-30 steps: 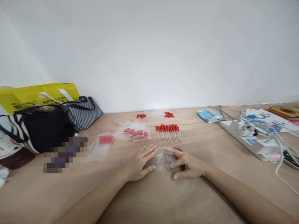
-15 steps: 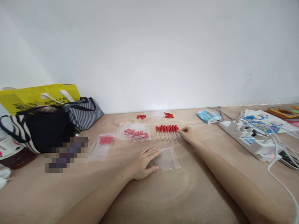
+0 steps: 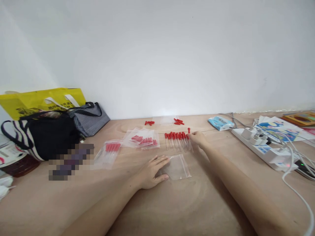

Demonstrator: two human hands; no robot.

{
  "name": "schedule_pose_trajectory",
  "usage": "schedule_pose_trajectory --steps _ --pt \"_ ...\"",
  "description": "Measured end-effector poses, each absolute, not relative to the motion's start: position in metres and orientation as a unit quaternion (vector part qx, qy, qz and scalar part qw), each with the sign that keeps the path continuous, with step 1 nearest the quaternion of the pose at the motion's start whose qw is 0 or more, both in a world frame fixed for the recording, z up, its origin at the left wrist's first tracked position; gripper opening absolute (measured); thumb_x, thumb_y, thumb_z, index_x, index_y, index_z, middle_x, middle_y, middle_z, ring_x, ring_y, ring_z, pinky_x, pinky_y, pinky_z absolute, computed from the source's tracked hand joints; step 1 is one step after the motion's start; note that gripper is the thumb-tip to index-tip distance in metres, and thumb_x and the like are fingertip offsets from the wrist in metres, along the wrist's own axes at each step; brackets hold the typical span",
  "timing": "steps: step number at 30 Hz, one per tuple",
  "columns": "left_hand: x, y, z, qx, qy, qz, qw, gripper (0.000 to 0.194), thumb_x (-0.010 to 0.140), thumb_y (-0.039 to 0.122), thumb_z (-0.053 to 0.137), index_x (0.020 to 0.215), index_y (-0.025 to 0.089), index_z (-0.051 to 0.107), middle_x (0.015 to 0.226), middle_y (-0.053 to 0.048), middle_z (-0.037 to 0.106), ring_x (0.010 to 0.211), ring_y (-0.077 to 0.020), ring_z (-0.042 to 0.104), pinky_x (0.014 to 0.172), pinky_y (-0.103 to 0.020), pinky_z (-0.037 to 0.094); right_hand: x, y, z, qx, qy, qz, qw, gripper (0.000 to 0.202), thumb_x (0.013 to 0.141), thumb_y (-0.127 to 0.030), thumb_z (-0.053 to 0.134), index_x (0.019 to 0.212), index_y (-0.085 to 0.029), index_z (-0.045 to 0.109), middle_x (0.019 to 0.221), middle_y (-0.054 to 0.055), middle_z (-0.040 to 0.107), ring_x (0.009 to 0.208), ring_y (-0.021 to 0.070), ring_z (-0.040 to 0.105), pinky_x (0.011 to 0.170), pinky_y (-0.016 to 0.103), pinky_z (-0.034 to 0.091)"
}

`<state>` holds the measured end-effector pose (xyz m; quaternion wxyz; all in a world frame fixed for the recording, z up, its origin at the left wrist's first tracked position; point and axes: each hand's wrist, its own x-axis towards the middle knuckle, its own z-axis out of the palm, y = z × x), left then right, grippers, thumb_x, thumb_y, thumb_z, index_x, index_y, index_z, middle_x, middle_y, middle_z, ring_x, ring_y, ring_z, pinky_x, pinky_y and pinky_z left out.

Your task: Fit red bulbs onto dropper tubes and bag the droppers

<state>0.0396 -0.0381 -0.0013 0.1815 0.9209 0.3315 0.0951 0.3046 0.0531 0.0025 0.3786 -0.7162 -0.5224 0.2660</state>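
My left hand (image 3: 155, 172) lies spread on the table, its fingers over the left edge of a clear zip bag (image 3: 177, 167). Several glass droppers with red bulbs (image 3: 176, 136) lie side by side beyond the bag. At the right end of that row, my right hand (image 3: 198, 139) pinches a dropper (image 3: 189, 131), whose red bulb sticks up above the others. Left of the row are overlapping bags with red bulbs (image 3: 145, 141) and a bag of red-topped droppers (image 3: 112, 147).
Loose red bulbs (image 3: 149, 123) lie near the wall, more (image 3: 178, 121) beside a clear bag. A blue tissue pack (image 3: 220, 123), a power strip (image 3: 263, 147) with cables and papers stand right. Black (image 3: 49, 136), striped (image 3: 88, 119) and yellow (image 3: 31, 101) bags stand left.
The rightmost dropper's red bulb now stands higher, apart from the row, at my right hand's fingertips. My left hand has stayed on the clear bag.
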Motion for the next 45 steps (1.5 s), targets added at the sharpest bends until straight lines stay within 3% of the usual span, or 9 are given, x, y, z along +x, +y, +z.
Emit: schedule_pose_trajectory --steps 3,6,10,13,24,30,36,41,45 --pt "0.039 -0.038 -0.002 0.919 0.338 0.095 0.178 0.054 0.083 0.048 0.040 0.131 0.025 0.030 0.139 -0.004 0.028 0.128 -0.0219 0.021 0.106 -0.042 0.018 0.310 0.033 0.003 -0.666 -0.534 0.300 0.425 0.026 0.072 -0.041 0.045 0.061 -0.017 0.049 0.055 0.000 0.053 0.049 0.0094 0.046 0.048 0.022 0.036" --pt "0.039 -0.038 -0.001 0.916 0.349 0.090 0.176 0.053 0.082 0.048 0.042 0.129 0.025 0.034 0.139 -0.005 0.027 0.128 -0.0228 0.021 0.105 -0.042 0.020 0.312 0.006 -0.006 -0.577 -0.518 0.379 0.505 0.034 0.067 -0.048 0.052 0.080 -0.017 0.046 0.064 -0.001 0.056 0.047 0.0071 0.044 0.047 0.021 0.037" --pt "0.039 -0.037 -0.001 0.916 0.347 0.091 0.179 0.052 0.082 0.047 0.042 0.128 0.025 0.035 0.137 -0.005 0.031 0.127 -0.0227 0.024 0.105 -0.043 0.020 0.307 -0.024 -0.020 -0.489 -0.429 0.456 0.607 0.072 0.057 -0.046 0.066 0.114 -0.021 0.029 0.062 -0.006 0.054 0.045 0.0080 0.047 0.044 0.020 0.038" --pt "0.039 -0.037 0.000 0.916 0.345 0.097 0.181 0.052 0.082 0.047 0.043 0.128 0.024 0.035 0.137 -0.005 0.033 0.127 -0.0226 0.026 0.105 -0.043 0.019 0.298 -0.032 -0.023 -0.470 -0.420 0.457 0.627 0.083 0.058 -0.043 0.067 0.123 -0.024 0.019 0.061 -0.009 0.052 0.046 0.0092 0.050 0.045 0.023 0.042" --pt "0.040 -0.036 -0.002 0.914 0.342 0.113 0.188 0.053 0.081 0.046 0.046 0.128 0.024 0.035 0.135 -0.005 0.035 0.126 -0.0240 0.027 0.104 -0.044 0.022 0.275 -0.040 -0.029 -0.424 -0.430 0.512 0.611 0.062 0.060 -0.051 0.064 0.103 -0.023 0.029 0.064 -0.006 0.055 0.053 0.0118 0.057 0.054 0.029 0.048" --pt "0.041 -0.037 0.000 0.914 0.343 0.111 0.189 0.053 0.081 0.047 0.044 0.128 0.022 0.036 0.135 -0.007 0.036 0.126 -0.0230 0.028 0.104 -0.044 0.021 0.275 -0.047 -0.030 -0.419 -0.495 0.527 0.549 0.047 0.067 -0.055 0.057 0.093 -0.022 0.035 0.068 -0.003 0.058 0.050 0.0095 0.055 0.051 0.025 0.044" --pt "0.042 -0.037 0.002 0.913 0.346 0.104 0.191 0.053 0.081 0.044 0.046 0.127 0.021 0.037 0.135 -0.007 0.036 0.126 -0.0225 0.027 0.105 -0.044 0.019 0.281 -0.044 -0.028 -0.425 -0.566 0.524 0.474 0.037 0.059 -0.048 0.067 0.073 -0.018 0.051 0.064 -0.002 0.058 0.053 0.0089 0.052 0.052 0.023 0.042" --pt "0.045 -0.035 0.004 0.912 0.339 0.101 0.205 0.053 0.080 0.045 0.048 0.127 0.021 0.038 0.134 -0.007 0.038 0.125 -0.0231 0.029 0.104 -0.044 0.020 0.284 -0.043 -0.028 -0.415 -0.605 0.539 0.415 0.037 0.053 -0.042 0.072 0.078 -0.017 0.062 0.073 0.002 0.064 0.069 0.0150 0.057 0.064 0.029 0.045" --pt "0.050 -0.033 0.005 0.914 0.324 0.107 0.220 0.053 0.080 0.042 0.049 0.127 0.022 0.037 0.133 -0.005 0.039 0.125 -0.0221 0.030 0.105 -0.043 0.018 0.284 -0.047 -0.027 -0.383 -0.558 0.607 0.416 0.045 0.055 -0.039 0.073 0.090 -0.019 0.054 0.071 -0.001 0.063 0.061 0.0109 0.057 0.057 0.024 0.044"
